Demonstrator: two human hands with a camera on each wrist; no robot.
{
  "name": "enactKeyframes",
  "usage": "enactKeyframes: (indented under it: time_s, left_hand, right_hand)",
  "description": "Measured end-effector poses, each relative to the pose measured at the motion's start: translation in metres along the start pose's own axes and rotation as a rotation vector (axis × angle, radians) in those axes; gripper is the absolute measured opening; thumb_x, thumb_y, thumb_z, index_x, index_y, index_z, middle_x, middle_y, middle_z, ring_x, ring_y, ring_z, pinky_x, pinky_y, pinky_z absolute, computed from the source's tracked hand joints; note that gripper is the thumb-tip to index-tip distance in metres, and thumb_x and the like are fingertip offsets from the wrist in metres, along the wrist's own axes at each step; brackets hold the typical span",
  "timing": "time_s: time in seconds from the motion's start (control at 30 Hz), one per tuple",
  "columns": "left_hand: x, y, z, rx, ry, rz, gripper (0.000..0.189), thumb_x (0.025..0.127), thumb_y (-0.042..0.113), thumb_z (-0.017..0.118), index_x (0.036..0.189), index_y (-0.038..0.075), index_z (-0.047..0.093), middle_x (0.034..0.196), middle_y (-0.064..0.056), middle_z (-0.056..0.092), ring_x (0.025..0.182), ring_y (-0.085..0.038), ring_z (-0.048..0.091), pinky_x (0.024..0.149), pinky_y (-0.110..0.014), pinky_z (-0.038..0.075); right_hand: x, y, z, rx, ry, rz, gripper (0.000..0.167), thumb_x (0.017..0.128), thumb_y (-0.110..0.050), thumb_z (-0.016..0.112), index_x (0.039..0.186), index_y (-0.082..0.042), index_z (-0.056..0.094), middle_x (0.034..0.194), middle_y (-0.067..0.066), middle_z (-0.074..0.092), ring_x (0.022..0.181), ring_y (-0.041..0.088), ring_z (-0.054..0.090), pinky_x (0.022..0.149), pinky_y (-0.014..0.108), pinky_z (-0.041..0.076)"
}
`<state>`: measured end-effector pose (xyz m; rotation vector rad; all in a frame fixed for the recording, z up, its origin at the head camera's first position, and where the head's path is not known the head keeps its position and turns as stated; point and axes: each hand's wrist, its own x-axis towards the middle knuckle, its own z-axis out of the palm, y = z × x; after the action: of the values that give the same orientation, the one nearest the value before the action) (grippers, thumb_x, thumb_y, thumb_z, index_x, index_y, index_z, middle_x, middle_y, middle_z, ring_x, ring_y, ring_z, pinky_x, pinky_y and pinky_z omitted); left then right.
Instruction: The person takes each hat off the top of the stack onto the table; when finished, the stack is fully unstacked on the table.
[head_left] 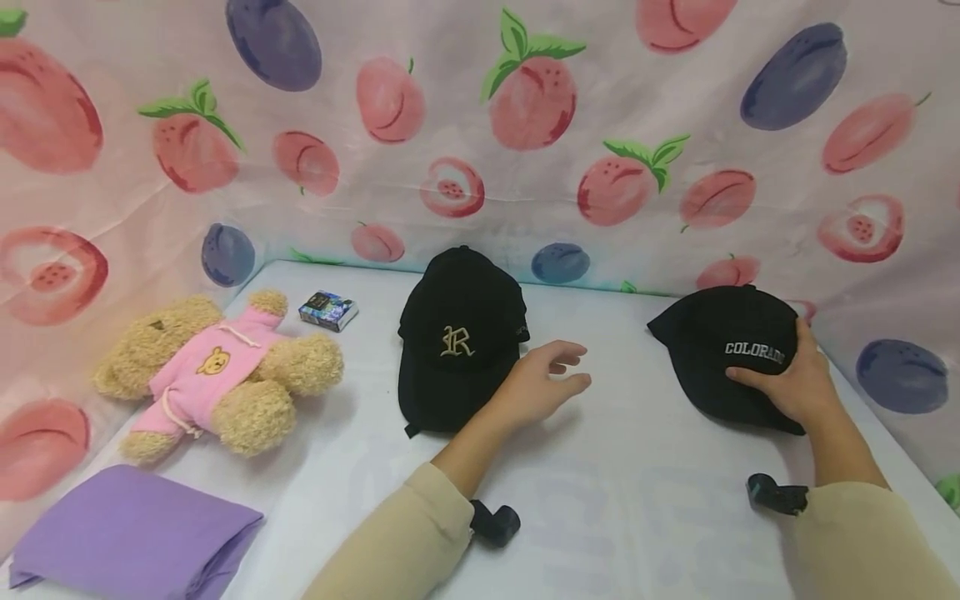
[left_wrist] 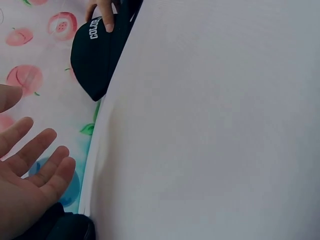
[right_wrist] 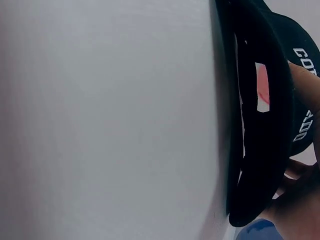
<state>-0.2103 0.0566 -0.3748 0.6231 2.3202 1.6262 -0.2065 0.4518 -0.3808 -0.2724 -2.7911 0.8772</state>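
Note:
A black baseball cap with white COLORADO lettering [head_left: 712, 333] is at the right end of the white table. My right hand [head_left: 802, 379] grips its right side, thumb across the front near the letters and the other fingers mostly hidden behind. In the right wrist view, the cap's dark rim [right_wrist: 267, 145] faces the camera and a gap shows light through it. Over the right edge of a second black cap with a gold letter R [head_left: 461, 312] hovers my left hand [head_left: 536, 383], fingers loosely bent and holding nothing. The left wrist view shows its fingers [left_wrist: 45, 155] spread apart.
A teddy bear in a pink hoodie [head_left: 217, 367] lies at the left, with a small blue patterned box [head_left: 327, 310] behind it. Folded purple cloth [head_left: 127, 533] occupies the front left corner. A fruit-print curtain [head_left: 465, 100] hangs behind the white table [head_left: 622, 500].

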Motion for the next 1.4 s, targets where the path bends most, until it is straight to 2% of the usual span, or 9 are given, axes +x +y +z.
enactKeyframes:
  time_s: [0.23, 0.5, 0.67, 1.0, 1.4]
  left_hand:
    - [-0.011, -0.001, -0.011, -0.003, 0.009, 0.009, 0.041, 0.101, 0.029, 0.064, 0.14, 0.018, 0.062, 0.142, -0.005, 0.064, 0.135, -0.028, 0.058, 0.11, -0.042, 0.049]
    - [-0.021, -0.006, -0.021, -0.012, 0.003, -0.001, 0.037, 0.1, 0.028, 0.065, 0.135, 0.015, 0.066, 0.142, -0.005, 0.065, 0.136, -0.029, 0.057, 0.11, -0.045, 0.049]
    - [-0.027, -0.007, -0.027, -0.023, 0.026, 0.006, 0.036, 0.1, 0.028, 0.065, 0.134, 0.017, 0.068, 0.141, -0.004, 0.065, 0.136, -0.029, 0.057, 0.11, -0.047, 0.048]
    - [-0.037, -0.006, -0.036, 0.015, 0.067, 0.006, 0.035, 0.1, 0.028, 0.067, 0.134, 0.019, 0.068, 0.138, 0.002, 0.066, 0.136, -0.025, 0.057, 0.112, -0.047, 0.046]
    - [-0.048, -0.007, -0.053, 0.004, 0.13, 0.003, 0.035, 0.1, 0.026, 0.067, 0.134, 0.019, 0.068, 0.138, 0.003, 0.066, 0.134, -0.02, 0.057, 0.11, -0.042, 0.049]
  right_hand:
    - [0.001, 0.006, -0.001, 0.001, 0.039, -0.013, 0.119, 0.088, -0.034, 0.08, 0.163, 0.002, -0.005, 0.161, 0.043, 0.012, 0.147, 0.063, 0.016, 0.118, 0.074, 0.015]
    - [0.005, 0.009, -0.005, -0.016, 0.021, 0.036, 0.12, 0.09, -0.039, 0.077, 0.162, 0.001, -0.01, 0.164, 0.041, 0.004, 0.149, 0.064, 0.008, 0.117, 0.077, 0.014]
    - [0.006, 0.012, -0.007, -0.015, 0.025, 0.056, 0.121, 0.09, -0.041, 0.076, 0.163, 0.0, -0.011, 0.164, 0.041, 0.003, 0.148, 0.065, 0.007, 0.115, 0.078, 0.015]
    - [0.006, 0.012, -0.007, -0.02, 0.01, 0.073, 0.121, 0.091, -0.042, 0.075, 0.161, 0.003, -0.012, 0.164, 0.042, -0.001, 0.149, 0.064, 0.005, 0.116, 0.077, 0.013]
    - [0.01, 0.015, -0.01, -0.028, 0.029, 0.095, 0.116, 0.094, -0.038, 0.073, 0.161, 0.004, -0.013, 0.163, 0.042, -0.001, 0.15, 0.063, 0.005, 0.118, 0.074, 0.011]
